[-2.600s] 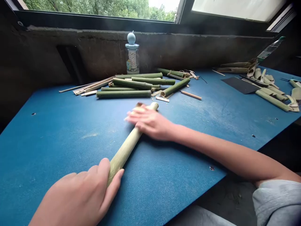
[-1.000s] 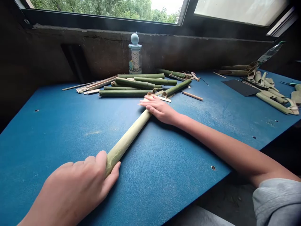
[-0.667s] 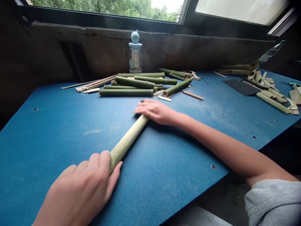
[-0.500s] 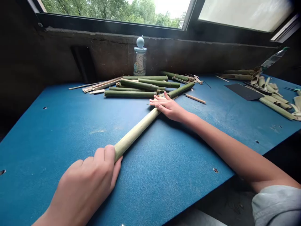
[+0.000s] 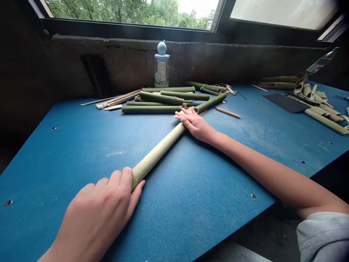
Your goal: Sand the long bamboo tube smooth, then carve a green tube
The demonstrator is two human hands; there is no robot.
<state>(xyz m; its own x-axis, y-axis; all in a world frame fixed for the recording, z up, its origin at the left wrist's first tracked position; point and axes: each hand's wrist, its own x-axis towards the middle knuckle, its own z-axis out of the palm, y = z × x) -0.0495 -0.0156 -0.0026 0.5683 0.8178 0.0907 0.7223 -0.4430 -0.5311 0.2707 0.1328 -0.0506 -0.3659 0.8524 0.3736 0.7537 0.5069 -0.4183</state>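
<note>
A long pale peeled bamboo stick [image 5: 159, 152] lies slanted on the blue table [image 5: 81, 145], running from near left to far right. My left hand [image 5: 100, 214] is closed over its near end, thumb against the table. My right hand [image 5: 195, 123] reaches far out, fingers pressed together and curled over the stick's far end, right beside a pile of green bamboo pieces [image 5: 152, 108]. Whether anything lies under the right palm is hidden.
A small bottle with a blue ball cap [image 5: 161, 65] stands by the back wall. A thin wooden rod [image 5: 227, 112] lies right of the pile. At the far right are a black sheet [image 5: 286, 102] and split bamboo strips [image 5: 324, 120].
My right hand has slid back and forth along the stick's far part and now rests at its far end. My left hand has kept hold of the near end.
</note>
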